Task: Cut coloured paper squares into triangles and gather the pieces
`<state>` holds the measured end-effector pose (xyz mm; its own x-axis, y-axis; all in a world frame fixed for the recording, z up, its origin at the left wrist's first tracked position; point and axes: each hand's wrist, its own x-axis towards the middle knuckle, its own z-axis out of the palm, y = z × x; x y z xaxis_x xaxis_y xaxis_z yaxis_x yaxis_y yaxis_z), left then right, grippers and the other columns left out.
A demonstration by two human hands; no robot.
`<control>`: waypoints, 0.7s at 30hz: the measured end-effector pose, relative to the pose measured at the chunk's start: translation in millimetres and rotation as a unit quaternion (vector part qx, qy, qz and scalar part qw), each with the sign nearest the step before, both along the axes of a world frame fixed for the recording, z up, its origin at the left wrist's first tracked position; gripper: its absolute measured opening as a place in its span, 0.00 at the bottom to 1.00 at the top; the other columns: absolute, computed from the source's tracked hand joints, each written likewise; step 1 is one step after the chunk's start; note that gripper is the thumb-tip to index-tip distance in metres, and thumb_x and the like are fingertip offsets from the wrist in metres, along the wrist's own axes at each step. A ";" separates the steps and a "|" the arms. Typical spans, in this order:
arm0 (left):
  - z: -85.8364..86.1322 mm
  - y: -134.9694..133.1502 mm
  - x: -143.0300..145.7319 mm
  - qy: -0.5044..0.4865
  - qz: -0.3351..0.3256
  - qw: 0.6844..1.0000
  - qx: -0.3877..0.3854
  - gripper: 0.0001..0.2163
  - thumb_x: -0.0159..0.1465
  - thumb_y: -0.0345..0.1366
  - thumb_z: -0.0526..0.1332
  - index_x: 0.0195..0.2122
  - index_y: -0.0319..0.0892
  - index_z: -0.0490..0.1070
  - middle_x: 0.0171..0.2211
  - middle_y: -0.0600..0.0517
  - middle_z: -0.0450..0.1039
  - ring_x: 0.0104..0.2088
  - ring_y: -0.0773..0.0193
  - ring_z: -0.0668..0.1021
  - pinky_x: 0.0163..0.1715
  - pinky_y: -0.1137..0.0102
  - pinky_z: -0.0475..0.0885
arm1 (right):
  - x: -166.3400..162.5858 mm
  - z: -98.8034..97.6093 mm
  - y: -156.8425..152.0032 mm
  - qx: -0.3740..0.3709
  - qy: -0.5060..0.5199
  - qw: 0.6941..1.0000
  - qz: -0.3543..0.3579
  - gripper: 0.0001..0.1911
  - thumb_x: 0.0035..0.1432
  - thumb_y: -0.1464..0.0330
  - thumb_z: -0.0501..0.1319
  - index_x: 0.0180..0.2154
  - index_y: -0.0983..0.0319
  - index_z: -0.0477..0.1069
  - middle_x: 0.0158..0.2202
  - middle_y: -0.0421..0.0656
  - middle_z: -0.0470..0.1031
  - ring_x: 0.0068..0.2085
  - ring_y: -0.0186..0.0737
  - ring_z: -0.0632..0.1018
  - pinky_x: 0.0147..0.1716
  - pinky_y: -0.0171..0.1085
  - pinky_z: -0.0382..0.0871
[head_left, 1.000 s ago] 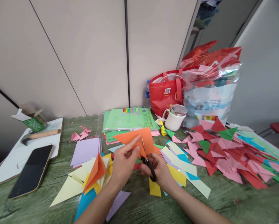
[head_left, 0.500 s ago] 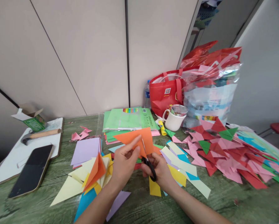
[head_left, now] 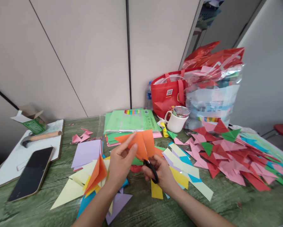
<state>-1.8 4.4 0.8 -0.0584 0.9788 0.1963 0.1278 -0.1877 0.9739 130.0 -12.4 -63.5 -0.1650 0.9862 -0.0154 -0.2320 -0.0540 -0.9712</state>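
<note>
Orange paper (head_left: pixel 141 144) is being held up over the middle of the worktop (head_left: pixel 228 197), between both hands, nearer than the green paper packs (head_left: pixel 132 121) by the far edge. Left hand (head_left: pixel 121 161) is pinching the paper's left part, thumb and forefinger showing, other fingers mostly hidden. Right hand (head_left: pixel 160 171) is gripping black-handled scissors (head_left: pixel 153 169), fingers curling round the handles; cannot tell how far the blades are parting. Left is probably steadying the paper for the blades; holding it raised is likely giving the scissors room underneath. Sharp tip is pointing left, long axis is running left-right, roughly along the far edge, squarer end facing right. Outward: pale strips (head_left: pixel 180 162) are lying right of the right hand, seemingly being kept apart from the lilac sheets (head_left: pixel 87 153) on the left. Red and pink pieces (head_left: pixel 226 157) are piling toward the right edge. Hammer (head_left: pixel 42 136) is resting on a white board (head_left: pixel 9 173) toward the left edge, presumably out of the way.
</note>
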 end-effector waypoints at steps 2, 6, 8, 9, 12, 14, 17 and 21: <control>1.8 1.5 -3.2 0.015 0.018 1.000 0.009 0.17 0.57 0.39 0.61 0.48 0.46 0.73 0.27 0.55 0.74 0.19 0.73 0.60 0.18 0.76 0.59 | 0.5 0.5 -0.1 -0.001 -0.001 1.000 0.013 0.19 0.42 0.60 0.68 0.30 0.62 0.63 0.19 0.33 0.67 0.16 0.27 0.68 0.15 0.28 0.60; 4.8 2.9 -5.7 0.041 0.036 0.999 0.005 0.14 0.55 0.37 0.62 0.44 0.45 0.75 0.23 0.56 0.74 0.17 0.74 0.61 0.17 0.77 0.61 | 0.4 1.9 0.2 -0.003 -0.005 0.999 0.033 0.21 0.45 0.61 0.67 0.38 0.63 0.63 0.20 0.32 0.67 0.16 0.27 0.69 0.16 0.28 0.61; 6.2 3.2 -4.9 0.028 0.029 0.999 -0.003 0.15 0.55 0.36 0.62 0.44 0.44 0.75 0.24 0.55 0.75 0.18 0.73 0.66 0.19 0.77 0.65 | 0.4 2.8 0.2 0.000 -0.005 0.999 0.037 0.23 0.46 0.61 0.66 0.42 0.63 0.62 0.20 0.32 0.67 0.17 0.27 0.69 0.16 0.28 0.62; 6.9 3.4 -4.5 0.019 0.023 0.999 -0.010 0.15 0.54 0.35 0.63 0.44 0.44 0.75 0.25 0.55 0.76 0.19 0.72 0.69 0.20 0.77 0.66 | 0.5 3.0 0.2 0.002 -0.005 0.999 0.040 0.24 0.46 0.62 0.66 0.43 0.63 0.62 0.20 0.32 0.67 0.17 0.27 0.70 0.17 0.28 0.62; 8.6 4.4 -5.3 0.001 0.016 0.999 -0.031 0.17 0.53 0.35 0.64 0.45 0.42 0.74 0.23 0.55 0.75 0.20 0.70 0.74 0.21 0.77 0.69 | 0.9 1.8 0.0 0.002 -0.005 0.999 0.046 0.24 0.46 0.62 0.66 0.43 0.62 0.59 0.20 0.32 0.68 0.17 0.27 0.70 0.16 0.27 0.61; 9.5 5.5 -8.6 -0.011 0.028 0.999 -0.034 0.18 0.53 0.35 0.64 0.46 0.42 0.74 0.21 0.56 0.75 0.20 0.70 0.75 0.20 0.78 0.69 | 1.0 -0.9 0.0 -0.011 0.008 0.998 0.055 0.23 0.46 0.63 0.67 0.39 0.60 0.57 0.19 0.31 0.67 0.17 0.27 0.71 0.15 0.25 0.58; 10.4 8.6 -16.7 -0.027 0.058 0.997 -0.030 0.19 0.53 0.35 0.65 0.47 0.43 0.73 0.20 0.57 0.74 0.20 0.70 0.75 0.19 0.80 0.67 | 0.8 -4.1 -0.1 -0.023 0.046 0.995 0.085 0.23 0.46 0.63 0.67 0.33 0.58 0.52 0.17 0.27 0.65 0.15 0.27 0.70 0.13 0.23 0.56; 11.2 13.9 -25.6 -0.051 0.075 0.995 -0.038 0.19 0.53 0.36 0.65 0.48 0.44 0.72 0.20 0.57 0.74 0.21 0.70 0.75 0.18 0.79 0.67 | 1.7 1.7 -2.3 0.008 0.051 0.992 0.116 0.20 0.49 0.63 0.66 0.31 0.58 0.53 0.18 0.29 0.66 0.16 0.26 0.71 0.14 0.23 0.58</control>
